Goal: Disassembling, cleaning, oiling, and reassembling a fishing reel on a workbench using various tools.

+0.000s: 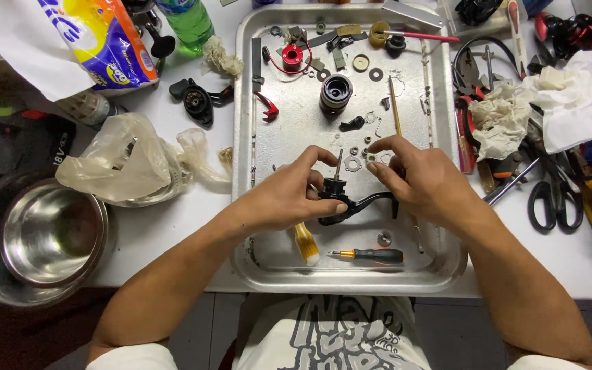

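Two hands meet near the metal tray's [447, 267] middle, toward its front edge: left hand [289, 195] clamped on a black reel body [340, 200], right hand [423, 179] pinching a tiny washer [371, 157]. Rigid, probably greasy; grip the body, not the thin shaft [338, 164].

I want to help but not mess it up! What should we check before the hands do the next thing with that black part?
1. Left hand holds the black part firmly: ok.
2. Thin shaft on the part points up: ok.
3. Right hand fingers pinch a small washer: cannot tell, too small.
4. Loose washers stay inside the metal tray: ok.
5. Screwdriver lies within reach in the tray: ok.
6. Brush is clear of the hands: not ok, partly under the left one.
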